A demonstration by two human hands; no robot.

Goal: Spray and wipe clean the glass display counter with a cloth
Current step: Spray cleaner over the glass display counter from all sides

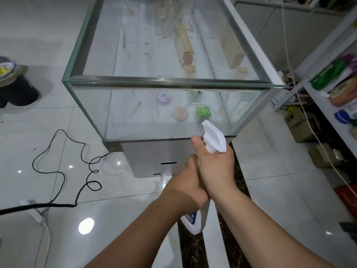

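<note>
Glass display counter [170, 82], steel-framed, stands directly ahead of the person, its near top edge running left to right above the hands. White spray bottle [214, 138]: nozzle points toward the near glass pane. The right hand [214, 167] is curled round the neck under the trigger head, and the left hand [185, 184] is wrapped round the body below. Left side: open tiled floor [38, 45], crossed by a looping black cable [58, 149]. Right side: narrow gap to metal shelving [328, 55], with boxes [297, 122] on the floor.

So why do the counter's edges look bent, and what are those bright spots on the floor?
Head view: the wide-angle lens bows the glass counter; the floor spots are likely lamp glare on glossy tiles; the right-hand shelves are blurred.
</note>
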